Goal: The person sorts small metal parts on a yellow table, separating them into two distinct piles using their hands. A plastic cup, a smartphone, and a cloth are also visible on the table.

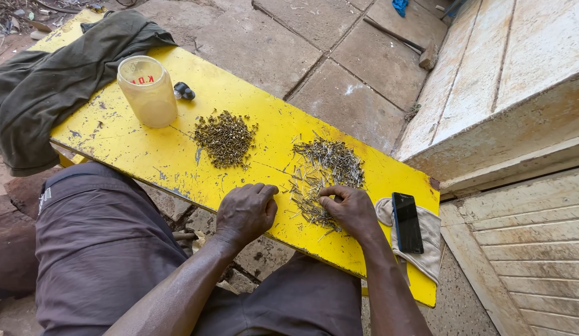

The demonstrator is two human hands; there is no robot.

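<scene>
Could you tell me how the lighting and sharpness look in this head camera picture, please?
Head view: hard sunlight brightens the yellow board and the pale wall; the jar and both nail piles cast short shadows; the left hand and right hand are sharp; the edges bend slightly from the wide lens.

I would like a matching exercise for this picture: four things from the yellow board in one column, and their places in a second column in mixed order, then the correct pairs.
Things:
1. plastic jar
2. dark phone
3. green cloth
4. pile of long thin nails

Places:
A. just beyond the right hand
B. draped over the far left end of the yellow board
C. upright, left of the pile of short dark screws
D. on a pale cloth at the right end

Pairs: 1-C, 2-D, 3-B, 4-A
</scene>
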